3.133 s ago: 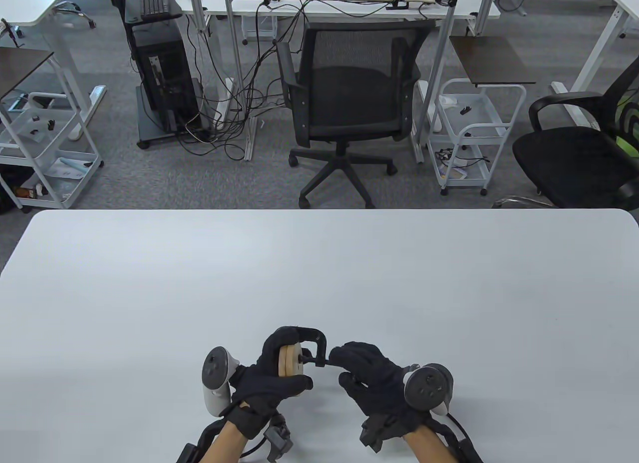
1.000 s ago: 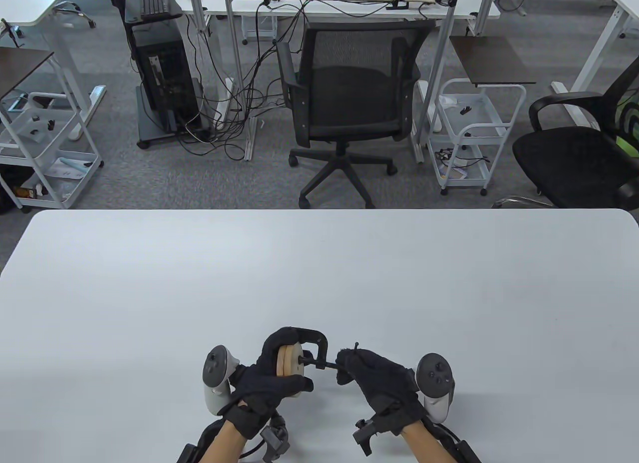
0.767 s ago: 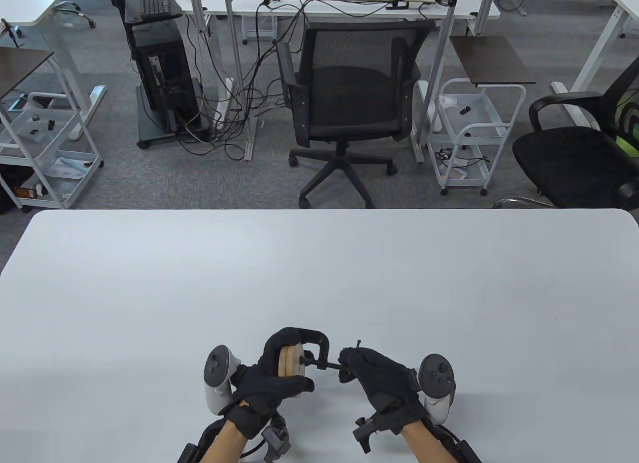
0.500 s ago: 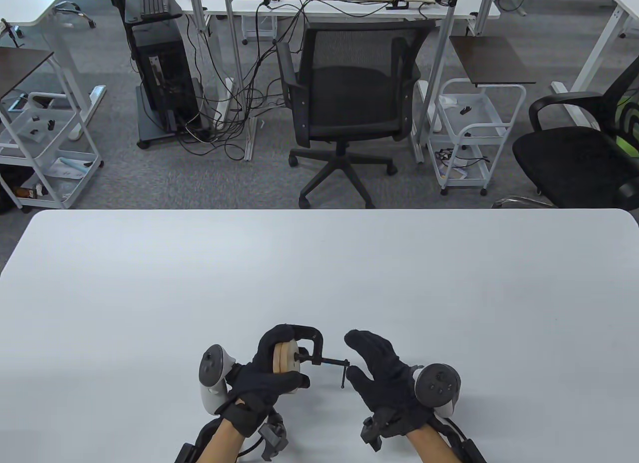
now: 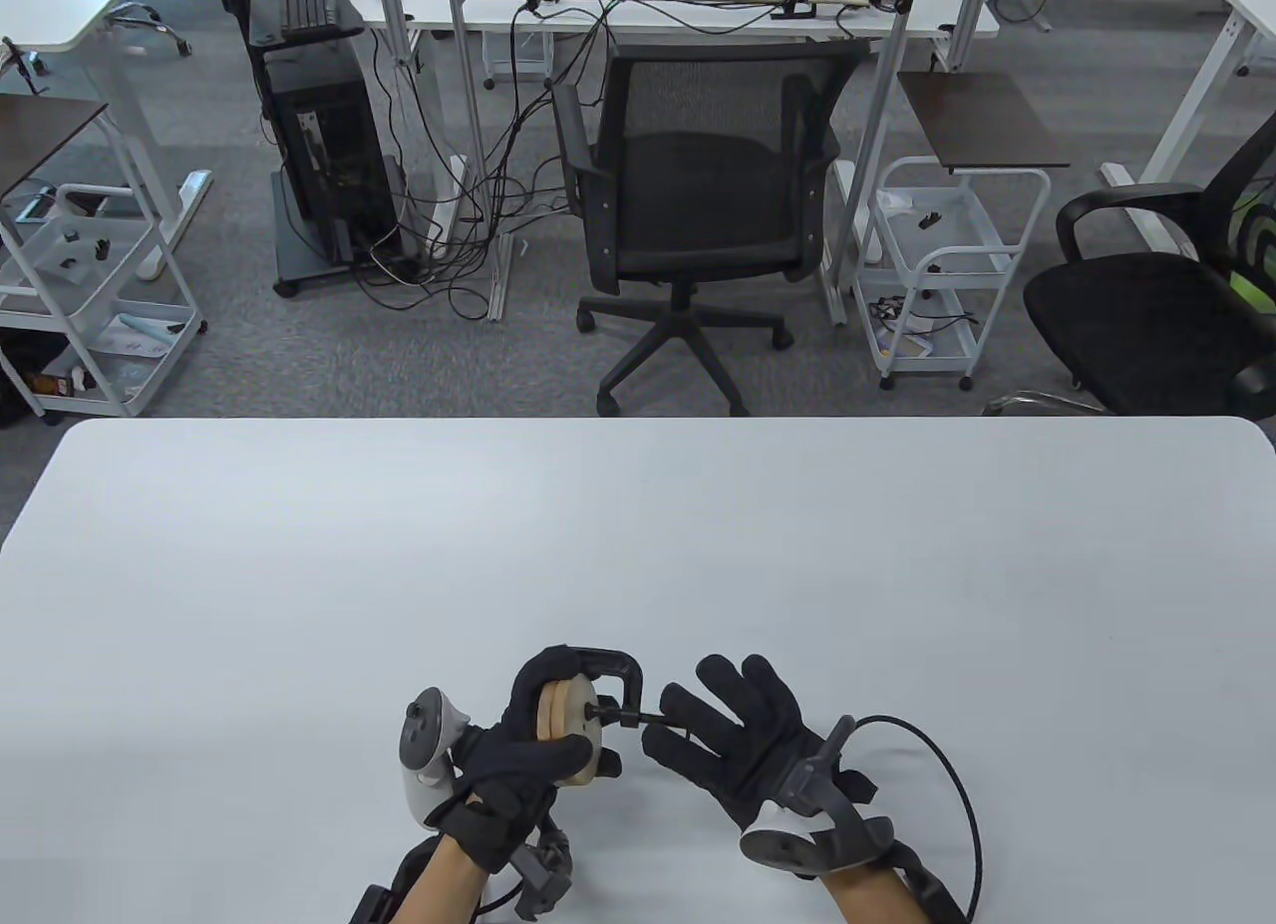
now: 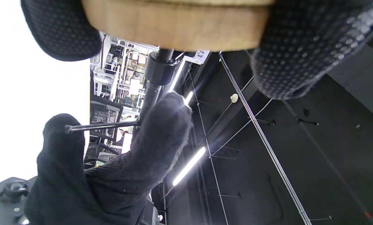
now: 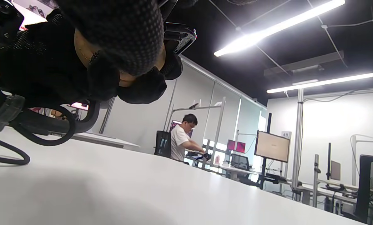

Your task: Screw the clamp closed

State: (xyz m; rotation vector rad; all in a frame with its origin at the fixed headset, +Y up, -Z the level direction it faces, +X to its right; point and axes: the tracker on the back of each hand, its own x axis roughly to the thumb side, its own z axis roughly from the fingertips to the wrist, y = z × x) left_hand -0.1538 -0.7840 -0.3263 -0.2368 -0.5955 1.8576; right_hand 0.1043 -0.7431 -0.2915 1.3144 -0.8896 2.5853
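Note:
A black C-clamp (image 5: 616, 667) holds two stacked wooden discs (image 5: 570, 710) just above the table's near edge. My left hand (image 5: 543, 735) grips the discs and the clamp frame, with fingers over the far side and the thumb on the near side. The clamp screw (image 5: 626, 717) points right. My right hand (image 5: 665, 722) is rolled over with its fingers spread. Its thumb and index finger pinch the T-bar handle. In the left wrist view the screw (image 6: 152, 90) runs down from the discs (image 6: 173, 25) to the handle bar (image 6: 102, 126), which sits between the right hand's fingertips (image 6: 61, 147).
The white table (image 5: 638, 545) stretches far and wide beyond the hands. A black cable (image 5: 947, 765) loops off my right wrist. Office chairs (image 5: 698, 186), carts and desks stand on the floor beyond the far edge.
My right hand let go of the handle, opened, rolled over and took the handle bar again between thumb and index. My left hand with the clamp shifted slightly left.

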